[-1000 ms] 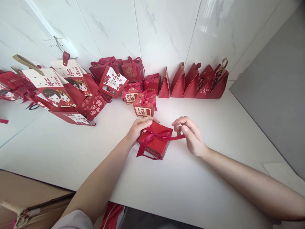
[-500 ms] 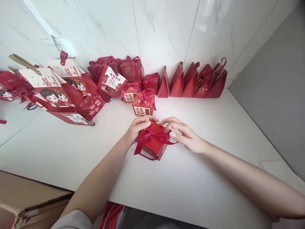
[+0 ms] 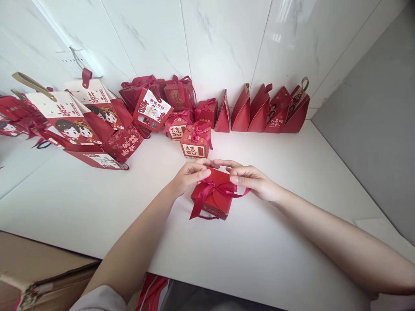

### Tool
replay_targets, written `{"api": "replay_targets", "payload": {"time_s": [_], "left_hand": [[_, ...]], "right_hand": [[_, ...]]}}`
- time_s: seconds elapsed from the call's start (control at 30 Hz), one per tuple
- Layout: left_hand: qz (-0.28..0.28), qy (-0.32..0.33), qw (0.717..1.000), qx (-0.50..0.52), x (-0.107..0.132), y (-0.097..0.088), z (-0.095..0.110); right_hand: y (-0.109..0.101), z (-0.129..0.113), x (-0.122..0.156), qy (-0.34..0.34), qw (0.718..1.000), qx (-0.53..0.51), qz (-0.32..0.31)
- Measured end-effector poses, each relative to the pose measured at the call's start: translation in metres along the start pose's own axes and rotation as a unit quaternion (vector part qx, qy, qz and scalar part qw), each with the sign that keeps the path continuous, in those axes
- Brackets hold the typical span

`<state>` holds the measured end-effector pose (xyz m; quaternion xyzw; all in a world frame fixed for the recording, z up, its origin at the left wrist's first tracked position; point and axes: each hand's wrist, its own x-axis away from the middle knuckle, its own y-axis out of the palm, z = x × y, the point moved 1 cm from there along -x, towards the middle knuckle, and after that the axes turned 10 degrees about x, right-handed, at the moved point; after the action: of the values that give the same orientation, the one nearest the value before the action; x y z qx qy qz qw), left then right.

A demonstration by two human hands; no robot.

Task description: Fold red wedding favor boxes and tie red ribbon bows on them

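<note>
A red gift box [image 3: 220, 204] with a dark pink ribbon bow [image 3: 212, 186] on its lid stands on the white table before me. A red cord handle [image 3: 208, 217] hangs at its near side. My left hand [image 3: 191, 176] grips the far left corner, thumb on the lid and fingers behind the far side. At the far right corner my right hand [image 3: 251, 180] is closed, its thumb beside the bow's right loop, its index finger reaching towards the left fingertips. Whether those right fingers pinch the ribbon or only the box edge is partly hidden.
Just behind stands a small red box with a bow [image 3: 195, 144]. Several triangular red boxes [image 3: 240, 113] line the tiled wall at right. Red and white printed gift boxes [image 3: 73, 119] crowd the left. A cardboard box [image 3: 39, 263] sits below the table's front edge.
The gift box has shifted slightly to the right and turned a little, its ribbon ends moving with it. My left hand has followed to the right; the fingertips of both hands have come closer together.
</note>
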<state>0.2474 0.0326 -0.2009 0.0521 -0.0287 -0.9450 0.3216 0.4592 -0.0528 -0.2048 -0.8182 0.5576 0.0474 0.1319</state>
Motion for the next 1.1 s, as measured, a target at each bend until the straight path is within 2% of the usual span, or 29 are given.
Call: {"api": "replay_targets", "payload": {"time_s": [0.17, 0.37, 0.5, 0.67, 0.8, 0.97, 1.1], "left_hand": [[-0.043, -0.01, 0.993, -0.108, 0.002, 0.012, 0.011], [-0.089, -0.017, 0.99, -0.106, 0.002, 0.013, 0.018], [-0.055, 0.006, 0.99, -0.131, 0.004, 0.005, 0.022], [0.013, -0.001, 0.994, -0.112, 0.004, 0.002, 0.021], [0.038, -0.003, 0.993, -0.114, 0.002, 0.005, 0.019], [0.004, -0.014, 0.99, -0.137, 0.002, 0.008, 0.019], [-0.014, -0.022, 0.989, -0.144, 0.003, 0.006, 0.019]], "right_hand": [[0.002, 0.004, 0.0, 0.005, 1.0, -0.005, 0.015], [-0.001, 0.005, 0.0, 0.031, 1.0, 0.002, 0.0], [-0.004, 0.005, 0.0, 0.029, 0.999, -0.009, -0.017], [-0.004, 0.001, 0.0, 0.017, 0.999, 0.024, -0.038], [-0.003, 0.003, 0.0, 0.05, 0.998, -0.035, -0.026], [-0.003, 0.006, 0.0, 0.076, 0.995, -0.066, -0.004], [-0.005, 0.005, 0.0, 0.085, 0.996, -0.039, -0.007]]}}
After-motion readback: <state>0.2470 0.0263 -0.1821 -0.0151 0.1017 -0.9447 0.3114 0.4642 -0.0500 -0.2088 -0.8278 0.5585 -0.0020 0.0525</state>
